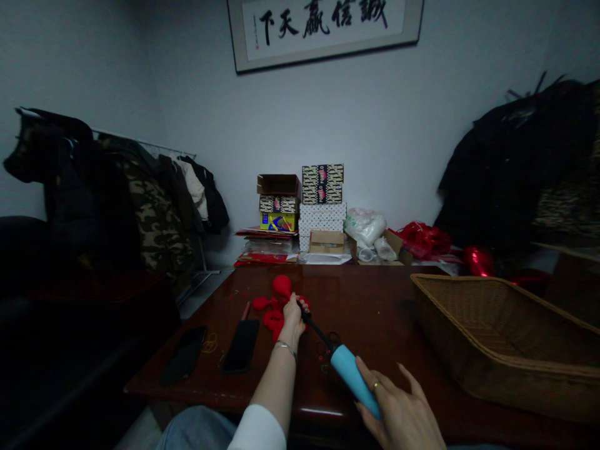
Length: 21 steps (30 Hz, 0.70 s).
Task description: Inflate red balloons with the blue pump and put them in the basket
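My left hand (pixel 295 309) is closed at the black nozzle end of a hand-held balloon pump (pixel 349 369), where a partly swollen red balloon (pixel 282 286) sticks out past the fingers. The balloon's neck is hidden in my grip. More red balloons (pixel 273 322), small and limp-looking, lie beside and under that hand on the table. Around the pump's light blue barrel, close to me, is my right hand (pixel 403 409), with some fingers lifted off it. The black rod between barrel and nozzle is exposed.
On the brown table (pixel 356 290) lie two dark phones (pixel 241 347), a yellowish loop of cord (pixel 210 342) and dark rings like scissor handles (pixel 334 339). A wicker basket (pixel 469 331) stands at the right. Stacked boxes (pixel 322 219) stand beyond the table.
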Available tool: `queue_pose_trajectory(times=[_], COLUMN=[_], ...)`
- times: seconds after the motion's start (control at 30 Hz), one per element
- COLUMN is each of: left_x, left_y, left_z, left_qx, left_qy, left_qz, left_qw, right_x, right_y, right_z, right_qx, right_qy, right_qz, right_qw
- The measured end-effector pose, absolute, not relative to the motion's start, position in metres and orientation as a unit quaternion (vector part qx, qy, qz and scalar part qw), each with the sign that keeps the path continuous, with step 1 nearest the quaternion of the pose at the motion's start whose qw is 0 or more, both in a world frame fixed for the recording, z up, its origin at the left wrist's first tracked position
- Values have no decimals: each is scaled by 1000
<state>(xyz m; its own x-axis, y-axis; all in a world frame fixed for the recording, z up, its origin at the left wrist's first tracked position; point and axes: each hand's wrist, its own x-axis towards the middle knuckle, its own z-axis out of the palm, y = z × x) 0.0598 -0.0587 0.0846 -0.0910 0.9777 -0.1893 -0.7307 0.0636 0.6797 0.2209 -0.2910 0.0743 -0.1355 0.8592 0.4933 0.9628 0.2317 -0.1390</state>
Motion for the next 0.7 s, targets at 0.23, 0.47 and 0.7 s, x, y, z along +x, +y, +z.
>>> queue_pose_trajectory(times=[0.23,0.47,0.7], left_x=[72,87,87], left_y=[-67,-77,-82], left_z=[82,79,78], left_qx=[188,180,141], left_qy=[327,318,284], left_qz=[636,621,619], left_qw=[673,694,719], right_x=[202,187,181], right_y=[-271,-244,-236], right_z=[102,109,104], right_qx=[-661,-673,-674], right_qy=[-721,-715,-712], right_qz=[-69,-67,-70], right_qw=[196,179,183])
